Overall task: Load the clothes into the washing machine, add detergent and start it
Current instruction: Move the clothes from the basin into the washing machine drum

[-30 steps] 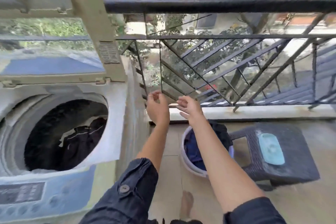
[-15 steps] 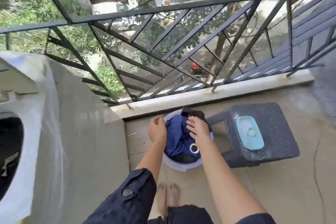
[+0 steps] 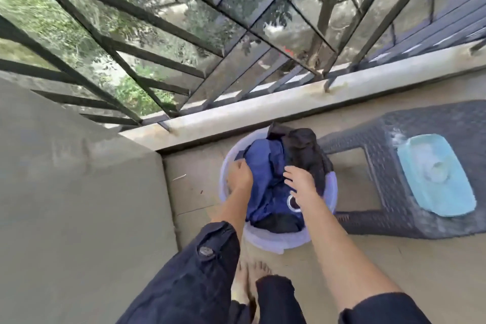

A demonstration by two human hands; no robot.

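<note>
A lavender plastic basin (image 3: 276, 244) stands on the balcony floor below me, filled with clothes. A blue garment (image 3: 264, 163) lies on top, and a black garment (image 3: 302, 147) is bunched at the far side. My left hand (image 3: 238, 177) reaches into the basin's left side, its fingers curled down into the blue garment's edge. My right hand (image 3: 301, 183) rests on the pile with its fingers spread, where blue meets black. The washing machine's grey side panel (image 3: 79, 192) fills the left; its drum is out of view.
A dark woven plastic stool (image 3: 394, 144) stands right of the basin, with a light blue lidded container (image 3: 436, 176) on top. A black metal railing (image 3: 163, 42) and a concrete curb (image 3: 263, 105) close off the far side. My bare feet (image 3: 249, 279) stand just before the basin.
My view swung from the open machine down to the basin. Both hands dropped from railing height onto the clothes, the left sinking into the basin's left side.
</note>
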